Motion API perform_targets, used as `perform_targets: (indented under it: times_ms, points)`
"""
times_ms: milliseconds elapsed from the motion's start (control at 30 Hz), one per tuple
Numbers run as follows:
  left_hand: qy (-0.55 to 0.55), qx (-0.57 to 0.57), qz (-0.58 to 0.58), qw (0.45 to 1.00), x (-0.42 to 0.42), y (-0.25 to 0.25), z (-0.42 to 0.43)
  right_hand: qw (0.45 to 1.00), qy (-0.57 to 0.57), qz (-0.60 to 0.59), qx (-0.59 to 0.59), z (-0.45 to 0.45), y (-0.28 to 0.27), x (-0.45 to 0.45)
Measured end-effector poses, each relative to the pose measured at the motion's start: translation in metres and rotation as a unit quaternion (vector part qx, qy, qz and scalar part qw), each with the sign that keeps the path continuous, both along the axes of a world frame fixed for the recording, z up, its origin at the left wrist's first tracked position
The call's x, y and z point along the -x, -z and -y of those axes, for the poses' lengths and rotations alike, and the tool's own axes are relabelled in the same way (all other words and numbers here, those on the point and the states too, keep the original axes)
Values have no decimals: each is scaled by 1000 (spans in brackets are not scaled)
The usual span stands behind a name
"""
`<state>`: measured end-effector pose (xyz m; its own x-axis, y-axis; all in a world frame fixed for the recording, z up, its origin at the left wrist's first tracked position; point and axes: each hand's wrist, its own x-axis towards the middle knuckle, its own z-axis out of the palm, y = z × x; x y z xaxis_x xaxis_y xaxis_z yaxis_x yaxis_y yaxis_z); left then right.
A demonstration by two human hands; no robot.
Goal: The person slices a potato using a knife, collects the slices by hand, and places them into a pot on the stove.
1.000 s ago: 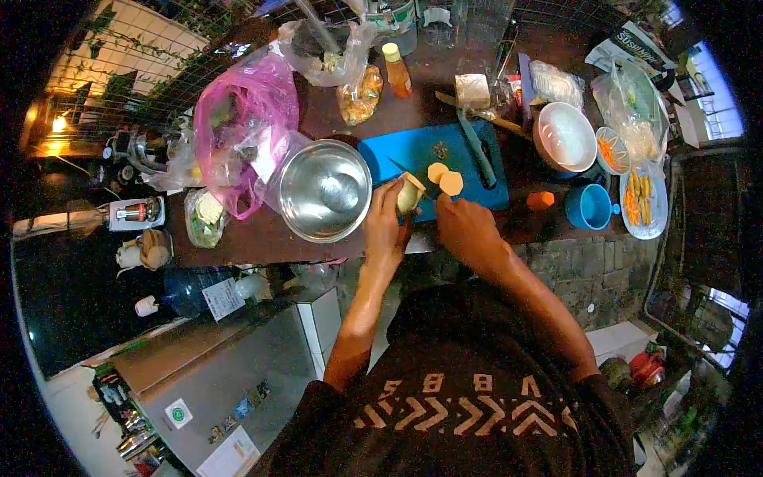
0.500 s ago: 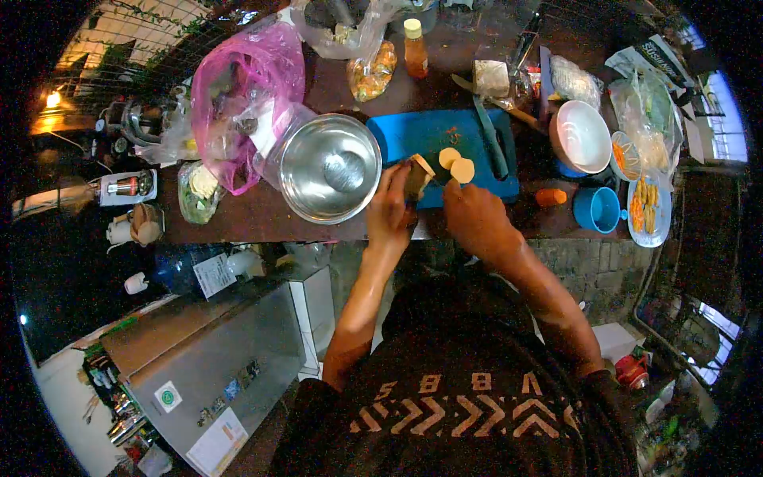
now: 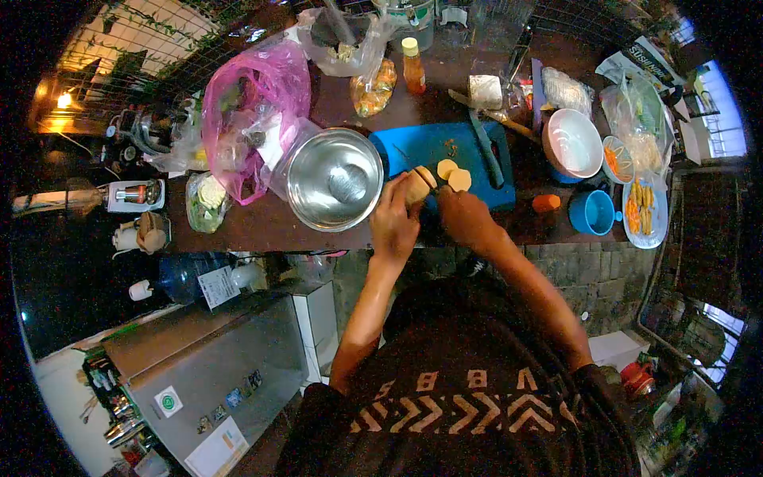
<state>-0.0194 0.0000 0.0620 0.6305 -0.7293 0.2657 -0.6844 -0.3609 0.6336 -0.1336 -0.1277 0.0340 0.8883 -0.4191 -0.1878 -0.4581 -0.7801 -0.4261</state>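
My left hand (image 3: 395,222) grips a pale, potato-like vegetable (image 3: 416,188) at the front of the blue cutting board (image 3: 397,141). A slice at its right end stands slightly parted from the rest. Just right of it, my right hand (image 3: 470,219) is closed in a fist around what looks like a knife; the blade is mostly hidden, only a dark sliver showing. Two round pale slices (image 3: 459,180) lie on the board beyond my right hand. Another knife (image 3: 486,149) rests along the board's right side, and orange shreds (image 3: 451,148) lie near the middle.
A steel bowl (image 3: 299,207) stands left of the board, with a pink plastic bag (image 3: 266,79) behind it. To the right are a carrot piece (image 3: 546,203), a blue cup (image 3: 592,212), a white bowl (image 3: 574,141) and a plate of cut vegetables (image 3: 648,230). A sauce bottle (image 3: 413,67) stands behind.
The view has shifted a little. The vegetable in my left hand has turned, showing more of its side, and a slice now stands parted at its end. My right hand stays close beside it.
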Motion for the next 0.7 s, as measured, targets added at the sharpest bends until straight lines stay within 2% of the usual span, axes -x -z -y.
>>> perform_targets:
  times_ms: [167, 233, 467, 533, 667, 700]
  points:
    - [6, 20, -30, 999, -1, -2, 1, 999, 42, -33, -3, -18, -6, 36]
    - [17, 22, -30, 999, -1, 2, -1, 999, 30, 29, 13, -18, 5, 33]
    - [16, 21, -32, 999, 2, 5, -4, 997, 67, 8, -39, -7, -8, 29]
    - [24, 29, -25, 999, 2, 4, -3, 981, 76, -33, -175, 10, -21, 19]
    - [24, 37, -36, 998, 3, 3, -4, 975, 54, 36, -211, 28, -5, 16]
    - [22, 39, -33, 998, 3, 4, -4, 967, 44, 32, -250, 29, -18, 17]
